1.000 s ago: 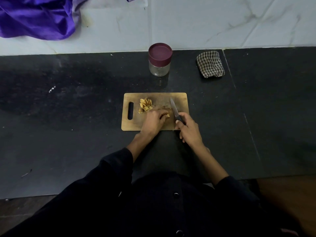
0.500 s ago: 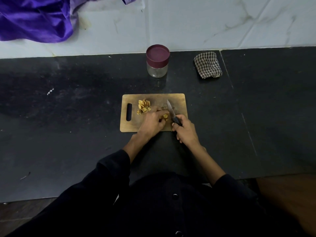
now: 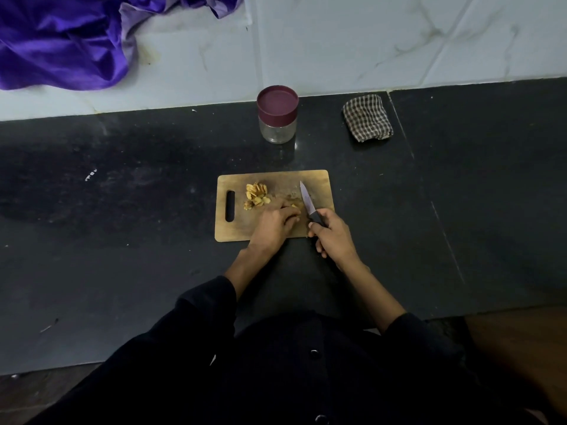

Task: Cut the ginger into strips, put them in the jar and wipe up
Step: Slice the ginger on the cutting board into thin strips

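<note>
A wooden cutting board (image 3: 239, 228) lies on the dark counter. A pile of cut ginger strips (image 3: 256, 194) sits on its upper left part. My left hand (image 3: 276, 223) rests on the board with curled fingers pinching a small ginger piece (image 3: 295, 206), mostly hidden under the fingertips. My right hand (image 3: 333, 236) grips the black handle of a small knife (image 3: 307, 201), whose blade points away from me just right of that piece. A glass jar with a maroon lid (image 3: 277, 113), closed, stands behind the board.
A folded checked cloth (image 3: 366, 118) lies at the back right of the black counter (image 3: 122, 210). Purple fabric (image 3: 61, 38) is draped over the white tiled wall at the upper left. The counter's front edge runs just before my body.
The view shifted slightly. Both hands stay at the same spot on the board, the knife blade still beside the ginger piece under my left fingertips.
</note>
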`<move>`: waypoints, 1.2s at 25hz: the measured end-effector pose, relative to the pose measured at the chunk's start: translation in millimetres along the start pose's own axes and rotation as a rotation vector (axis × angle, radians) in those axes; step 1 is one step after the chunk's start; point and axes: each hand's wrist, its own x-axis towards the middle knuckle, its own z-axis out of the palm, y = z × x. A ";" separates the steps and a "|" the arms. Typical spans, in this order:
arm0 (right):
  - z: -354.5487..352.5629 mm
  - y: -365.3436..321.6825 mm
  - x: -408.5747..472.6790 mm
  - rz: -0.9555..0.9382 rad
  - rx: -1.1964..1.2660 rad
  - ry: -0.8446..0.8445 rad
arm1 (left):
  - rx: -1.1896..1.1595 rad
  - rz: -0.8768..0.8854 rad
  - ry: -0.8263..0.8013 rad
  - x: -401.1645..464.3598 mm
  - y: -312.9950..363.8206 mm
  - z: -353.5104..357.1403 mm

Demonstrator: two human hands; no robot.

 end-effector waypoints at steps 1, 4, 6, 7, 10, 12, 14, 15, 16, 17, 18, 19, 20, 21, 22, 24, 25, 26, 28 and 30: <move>-0.6 -0.5 -0.5 -0.002 0.003 -0.003 | -0.042 -0.036 0.024 -0.4 1.1 -2.3; -2.2 -0.9 -1.1 -0.003 0.004 -0.009 | -0.134 -0.158 0.043 5.9 3.9 -12.4; -1.1 -0.9 -1.0 -0.006 0.007 -0.014 | -0.118 -0.182 -0.012 12.9 3.4 -15.4; -1.0 -1.1 -1.0 -0.005 0.006 -0.012 | -0.100 -0.186 -0.036 16.6 2.6 -15.2; -2.2 -1.9 -0.7 -0.001 0.011 -0.010 | -0.085 -0.200 -0.061 21.8 0.8 -13.4; -2.6 -2.8 -0.6 -0.002 0.004 -0.018 | -0.093 -0.194 -0.060 21.9 -0.2 -14.7; -2.5 -3.8 -0.3 0.002 -0.012 -0.024 | -0.101 -0.178 -0.045 21.5 -0.7 -15.3; -2.3 -4.4 -0.4 0.006 -0.021 -0.026 | -0.104 -0.164 -0.033 20.6 -1.2 -14.8; -2.3 -4.6 -0.9 0.009 -0.030 -0.026 | -0.105 -0.143 -0.020 18.9 -2.0 -13.5; -2.0 -4.8 -1.8 0.012 -0.041 -0.025 | -0.099 -0.118 -0.009 16.8 -4.0 -11.8; -1.8 -4.3 -3.0 0.012 -0.057 -0.024 | -0.082 -0.092 -0.004 13.6 -6.2 -9.8; -1.8 -3.8 -4.4 0.010 -0.082 -0.021 | -0.055 -0.064 -0.002 10.2 -8.3 -7.7; -1.9 -3.1 -5.8 0.006 -0.118 -0.019 | -0.030 -0.035 0.005 7.4 -9.6 -5.8; -2.0 -3.1 -7.4 0.001 -0.160 -0.019 | -0.022 -0.020 0.019 6.3 -9.8 -4.6; -1.6 -3.2 -8.8 -0.007 -0.207 -0.021 | -0.035 -0.025 0.031 6.7 -8.0 -5.1; 1.6 -4.4 -11.4 -0.035 -0.321 -0.030 | -0.088 -0.092 0.017 12.0 -3.5 -9.4; 3.7 -5.8 -12.8 -0.048 -0.373 -0.035 | -0.106 -0.127 -0.006 16.2 -3.4 -11.0; 5.5 -7.7 -14.2 -0.057 -0.407 -0.038 | -0.113 -0.155 -0.030 20.2 -3.9 -12.1; 7.0 -11.5 -17.1 -0.074 -0.441 -0.035 | -0.119 -0.214 -0.070 26.6 -5.0 -13.1; 6.0 -15.0 -19.4 -0.103 -0.475 -0.013 | -0.138 -0.282 -0.099 31.1 -5.3 -14.4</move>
